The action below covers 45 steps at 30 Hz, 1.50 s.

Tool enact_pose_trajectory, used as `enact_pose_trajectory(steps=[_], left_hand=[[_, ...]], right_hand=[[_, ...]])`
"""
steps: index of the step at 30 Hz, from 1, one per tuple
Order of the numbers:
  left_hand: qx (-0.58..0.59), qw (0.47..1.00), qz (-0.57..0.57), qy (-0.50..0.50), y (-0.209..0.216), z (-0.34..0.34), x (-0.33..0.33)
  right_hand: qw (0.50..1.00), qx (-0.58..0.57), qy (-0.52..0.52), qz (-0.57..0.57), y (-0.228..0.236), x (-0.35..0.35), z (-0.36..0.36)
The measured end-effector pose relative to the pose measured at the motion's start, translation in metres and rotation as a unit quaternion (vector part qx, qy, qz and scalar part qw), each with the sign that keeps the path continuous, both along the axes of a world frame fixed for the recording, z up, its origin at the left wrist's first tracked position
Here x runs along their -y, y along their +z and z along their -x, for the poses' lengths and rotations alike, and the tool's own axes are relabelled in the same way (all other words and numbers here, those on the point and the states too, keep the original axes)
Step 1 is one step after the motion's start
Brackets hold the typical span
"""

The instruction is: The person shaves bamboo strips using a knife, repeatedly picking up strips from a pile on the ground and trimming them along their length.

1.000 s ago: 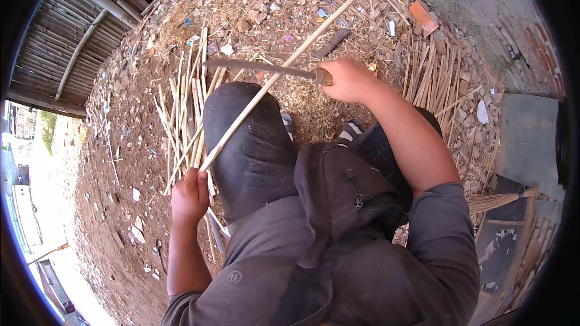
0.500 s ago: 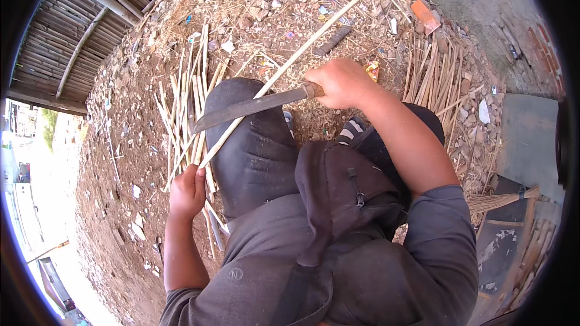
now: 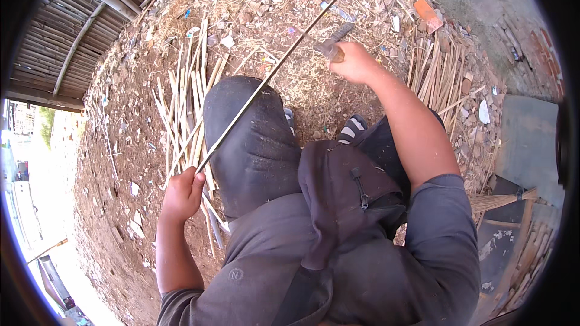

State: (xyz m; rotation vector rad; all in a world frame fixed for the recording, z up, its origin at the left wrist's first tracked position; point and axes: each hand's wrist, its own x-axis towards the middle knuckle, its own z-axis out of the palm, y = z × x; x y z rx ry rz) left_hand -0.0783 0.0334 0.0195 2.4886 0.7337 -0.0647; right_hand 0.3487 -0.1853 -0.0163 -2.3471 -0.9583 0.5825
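Observation:
My left hand [image 3: 184, 194] is closed around the lower end of a long, thin bamboo strip [image 3: 266, 82]. The strip slants up over my left knee toward the far right, its narrow dark edge turned up. Away from the strip, my right hand [image 3: 357, 64] is closed on the handle of a large knife [image 3: 332, 53]. The knife's blade is blurred and foreshortened, so most of it does not show. Split bamboo strips [image 3: 192, 108] lie in a loose pile beside my left leg.
Another heap of bamboo strips [image 3: 436, 75] lies to my right. A dark ridged object [image 3: 342, 31] rests on the littered dirt beyond my right hand. An orange-red brick piece [image 3: 428, 14] lies near the wall. A bamboo-slat structure [image 3: 66, 30] stands at far left.
My right hand has moved away and to the right, taking the knife off the strip. The strip has rolled from its pale face to a darker edge, and its far end has shifted left.

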Motion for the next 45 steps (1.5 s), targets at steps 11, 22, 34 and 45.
enact_pose_trajectory(steps=[11, 22, 34, 45], left_hand=[[0.002, 0.998, -0.063, 0.006, -0.015, 0.006, 0.004], [-0.024, 0.996, -0.088, 0.026, -0.011, 0.002, 0.009], [-0.007, 0.989, -0.145, 0.007, -0.019, 0.004, 0.008], [0.007, 0.989, -0.146, 0.022, -0.024, 0.003, 0.012]], right_hand=[[0.985, 0.051, 0.163, 0.022, 0.005, 0.001, 0.019], [0.959, 0.198, 0.196, 0.052, 0.03, -0.006, 0.044], [0.98, 0.08, 0.18, -0.002, 0.019, 0.004, 0.036], [0.968, 0.145, 0.201, 0.047, 0.036, -0.007, 0.056]])
